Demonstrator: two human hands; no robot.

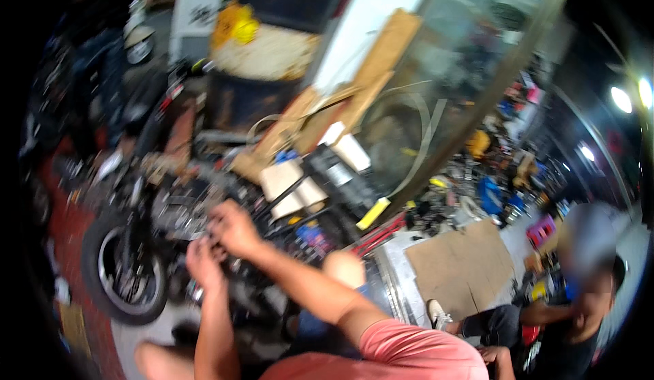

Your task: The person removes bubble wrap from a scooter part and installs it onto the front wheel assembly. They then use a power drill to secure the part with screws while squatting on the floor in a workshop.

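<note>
My left hand (206, 264) and my right hand (236, 230) are close together, with fingers curled inward at the side of a motorcycle. Something small and dark may be between their fingertips, but blur hides what it is. Just beyond them is a grey metal engine (180, 215) with a rounded casing. To the left of my hands stands the motorcycle's wheel (94, 261), with a black tyre and a pale rim. Both of my forearms come up from the lower edge, the right one from a pink sleeve.
Cardboard (463, 264) lies flat on the floor at right, near a seated person in dark clothes (490, 322). A black box (344, 186) and wooden boards (381, 49) lean by a glass panel (470, 46). Mixed parts (490, 196) are heaped beyond it.
</note>
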